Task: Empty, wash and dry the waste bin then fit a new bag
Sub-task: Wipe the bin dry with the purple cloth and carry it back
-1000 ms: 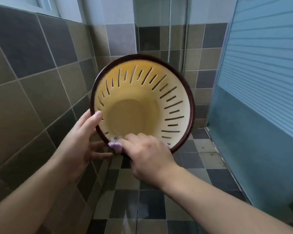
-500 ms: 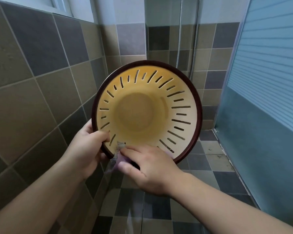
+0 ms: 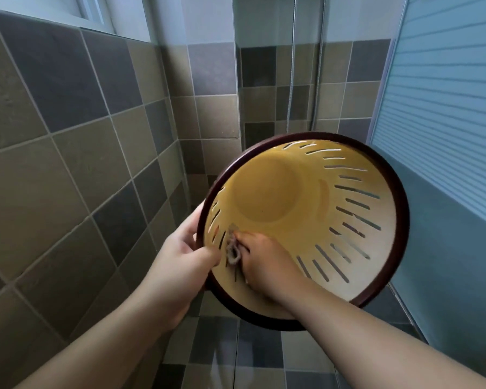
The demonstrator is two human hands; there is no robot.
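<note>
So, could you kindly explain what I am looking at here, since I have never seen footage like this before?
There is no machine: a person wears a wide-angle camera on the head, so the view looks forward and down at their own bare arms. The place is a tiled bathroom, with a shower hose on the far wall. The left hand grips the dark rim of a yellow slotted waste bin, held up and tipped so its inside faces the camera. The right hand reaches inside and presses a small crumpled cloth against the inner wall, apparently wiping it. The bin looks empty and has no bag.
</note>
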